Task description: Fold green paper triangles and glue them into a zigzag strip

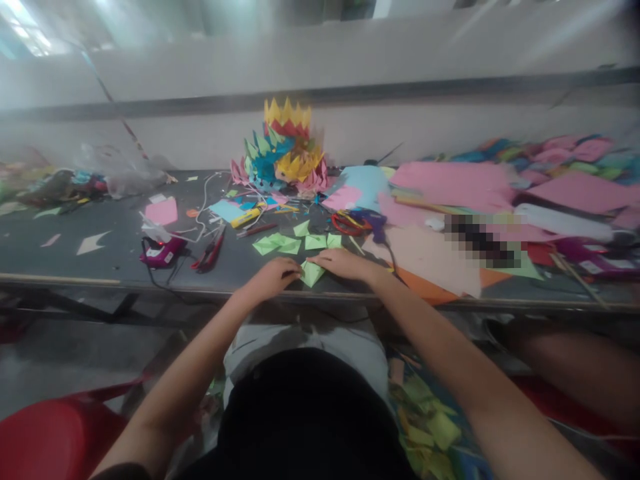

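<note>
A folded piece of light green paper (313,274) lies near the table's front edge, between my two hands. My left hand (273,277) is at its left side, with fingers curled and their tips pinching the paper's edge. From the right, my right hand (343,263) reaches over the paper's upper edge, its fingers stretched out and resting on it. Just beyond my hands lie several more folded green pieces (277,244), one of them a smaller pale green piece (301,229).
A colourful folded-paper model (285,150) stands at the back. Red-handled pliers (209,252), a purple device (163,251), a yellow cutter (247,216) and red-handled scissors (347,223) surround the work spot. Pink sheets (450,183) cover the right side. A red stool (47,433) stands lower left.
</note>
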A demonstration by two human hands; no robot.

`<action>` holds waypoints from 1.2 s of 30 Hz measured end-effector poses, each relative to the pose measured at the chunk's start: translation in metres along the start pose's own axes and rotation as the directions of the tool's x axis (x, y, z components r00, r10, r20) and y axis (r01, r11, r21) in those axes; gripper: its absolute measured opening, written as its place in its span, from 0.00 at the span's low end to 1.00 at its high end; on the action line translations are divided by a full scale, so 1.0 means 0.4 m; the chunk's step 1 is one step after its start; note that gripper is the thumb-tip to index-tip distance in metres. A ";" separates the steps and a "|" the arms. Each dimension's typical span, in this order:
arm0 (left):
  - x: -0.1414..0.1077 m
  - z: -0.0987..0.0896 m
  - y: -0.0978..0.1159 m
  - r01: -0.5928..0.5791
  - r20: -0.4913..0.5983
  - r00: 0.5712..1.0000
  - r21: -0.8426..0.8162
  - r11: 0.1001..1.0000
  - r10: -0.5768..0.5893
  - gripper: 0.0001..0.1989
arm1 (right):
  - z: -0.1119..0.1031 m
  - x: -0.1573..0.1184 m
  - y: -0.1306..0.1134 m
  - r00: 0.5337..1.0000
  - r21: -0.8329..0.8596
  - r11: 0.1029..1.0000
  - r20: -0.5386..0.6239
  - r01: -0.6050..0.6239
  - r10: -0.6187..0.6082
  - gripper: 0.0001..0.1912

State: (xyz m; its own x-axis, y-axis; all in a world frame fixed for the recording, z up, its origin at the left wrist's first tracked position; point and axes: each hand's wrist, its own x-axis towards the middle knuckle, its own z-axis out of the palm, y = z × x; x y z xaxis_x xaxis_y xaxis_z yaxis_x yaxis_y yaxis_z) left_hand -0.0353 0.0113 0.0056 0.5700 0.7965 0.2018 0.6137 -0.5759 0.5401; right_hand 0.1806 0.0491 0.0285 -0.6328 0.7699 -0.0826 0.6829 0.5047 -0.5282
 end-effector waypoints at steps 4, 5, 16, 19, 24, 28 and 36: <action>0.016 0.018 0.010 0.108 -0.056 0.993 -0.003 0.994 -0.108 0.08 | 0.010 -0.024 0.044 0.996 0.254 0.964 0.018 0.082 -0.090 0.22; 0.019 0.018 0.014 0.142 -0.058 0.988 0.003 0.990 -0.141 0.07 | 0.016 -0.027 0.053 0.993 0.278 0.954 0.004 0.113 -0.118 0.21; 0.076 -0.005 0.070 0.477 0.028 0.868 0.227 0.849 -0.496 0.08 | 0.063 -0.011 0.015 0.981 0.231 0.972 -0.181 -0.032 0.076 0.09; 0.071 -0.002 0.074 0.471 0.022 0.873 0.221 0.854 -0.488 0.08 | 0.066 -0.026 0.016 0.971 0.151 0.986 -0.237 0.068 -0.031 0.08; 0.055 0.000 0.063 0.453 0.059 0.884 0.134 0.882 -0.463 0.08 | 0.071 -0.041 0.006 0.965 0.052 0.998 -0.260 0.048 -0.033 0.09; 0.071 -0.002 0.074 0.556 0.021 0.821 0.200 0.807 -0.570 0.11 | 0.062 -0.026 -0.030 0.956 0.014 0.983 -0.232 -0.183 0.182 0.04; 0.112 -0.031 0.065 0.597 0.233 0.747 0.174 0.783 -0.622 0.12 | 0.006 0.043 -0.062 0.902 -0.139 0.896 0.027 -0.423 0.430 0.11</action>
State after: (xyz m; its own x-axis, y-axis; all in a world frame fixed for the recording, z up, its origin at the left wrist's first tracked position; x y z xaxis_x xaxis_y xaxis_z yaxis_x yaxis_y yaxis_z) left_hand -0.0006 0.0342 0.0388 0.1716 0.9108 -0.3755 0.9161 -0.0072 0.4009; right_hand 0.1519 0.0489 0.0382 -0.2873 0.9010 -0.3249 0.9299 0.1811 -0.3202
